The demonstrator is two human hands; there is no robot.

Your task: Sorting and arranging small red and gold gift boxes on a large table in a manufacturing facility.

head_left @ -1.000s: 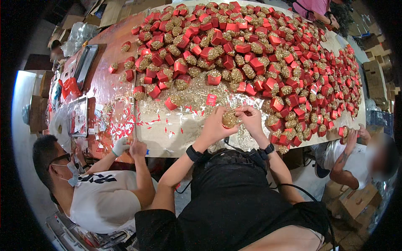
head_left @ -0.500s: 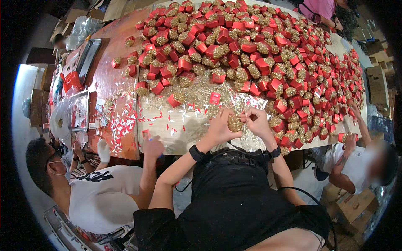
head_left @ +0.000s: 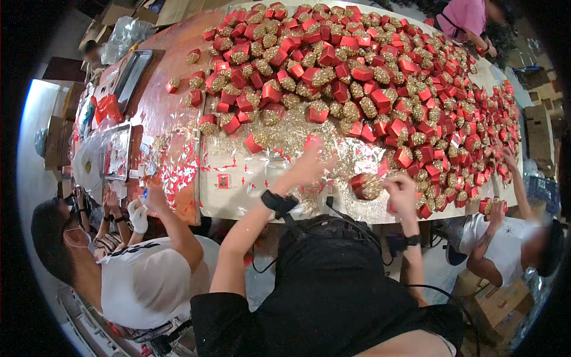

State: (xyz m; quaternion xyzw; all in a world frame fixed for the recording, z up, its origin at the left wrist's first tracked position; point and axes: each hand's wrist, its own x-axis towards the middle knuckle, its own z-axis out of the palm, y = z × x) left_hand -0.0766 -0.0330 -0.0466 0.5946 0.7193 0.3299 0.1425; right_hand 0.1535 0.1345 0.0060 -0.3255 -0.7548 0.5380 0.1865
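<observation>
I observe my right hand [head_left: 402,189] closed in a grip around a small red box [head_left: 366,185] stuffed with gold shredded filler, held just above the near edge of the counter [head_left: 178,125]. My left hand [head_left: 309,168] is blurred; it reaches forward over a scatter of loose gold shred [head_left: 285,134] lying on the pale sheet, close to a single red box [head_left: 313,141], and I cannot tell whether its grip is clenched or released. Each wrist carries a dark band. Beyond both hands the counter bears a dense heap of red boxes [head_left: 380,77], most topped with gold filler, spreading to the far and right edges. Small red paper scraps [head_left: 178,175] lie on the left part of the counter, beside a metal tray [head_left: 116,152]. A seated person in a white shirt [head_left: 143,285] is at my left, with one gloved hand [head_left: 138,215] raised at the counter edge. Another person in white [head_left: 505,250] stands at my right, one arm reaching up to the heap. A person in a pink top [head_left: 467,15] works at the far corner.
</observation>
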